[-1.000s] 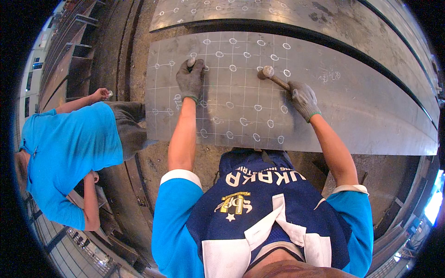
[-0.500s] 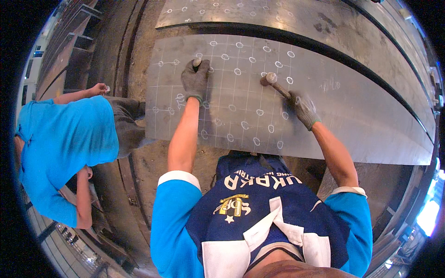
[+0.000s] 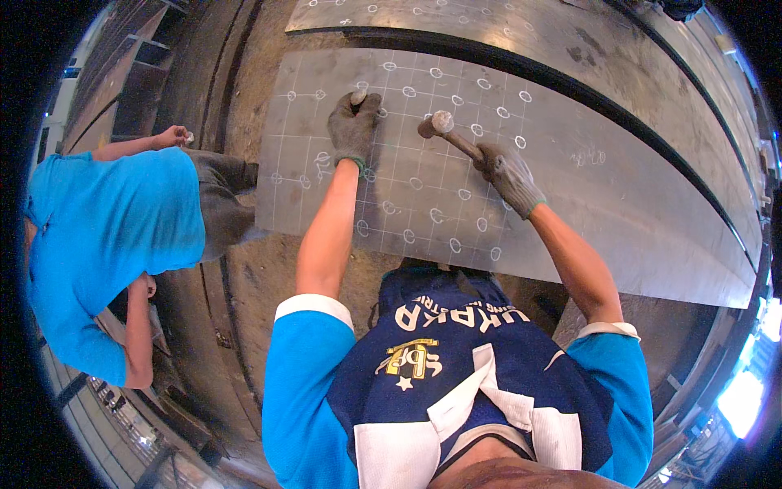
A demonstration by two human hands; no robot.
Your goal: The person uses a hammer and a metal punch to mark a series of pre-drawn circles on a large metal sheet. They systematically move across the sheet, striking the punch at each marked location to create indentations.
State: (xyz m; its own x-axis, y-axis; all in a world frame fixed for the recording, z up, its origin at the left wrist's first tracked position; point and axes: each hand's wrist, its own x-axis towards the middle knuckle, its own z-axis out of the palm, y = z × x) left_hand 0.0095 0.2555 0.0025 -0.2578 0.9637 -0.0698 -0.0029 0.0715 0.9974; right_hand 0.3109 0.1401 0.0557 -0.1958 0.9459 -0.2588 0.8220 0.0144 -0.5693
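A grey steel plate [image 3: 627, 220] lies flat in front of me, marked with chalk grid lines and small chalk circles. Gloved in grey, my left hand [image 3: 350, 134] is closed around a short metal punch [image 3: 358, 97] at the plate's upper left. Only the punch's rounded top shows; its tip is hidden under the fingers. My right hand [image 3: 508, 179], also gloved, grips the handle of a hammer [image 3: 441, 124]. The hammer's head is raised over the plate, to the right of the punch and apart from it.
Beyond a dark gap lies another chalk-marked steel plate [image 3: 521, 49]. On the left a co-worker in a blue shirt [image 3: 122, 220] stands close to the plate's edge, one hand [image 3: 173, 137] holding a small pale thing. Long steel pieces [image 3: 122, 90] are at the far left.
The hammer and my right hand have moved left, bringing the head closer to the punch. My left hand keeps its hold on the punch. The view has shifted slightly.
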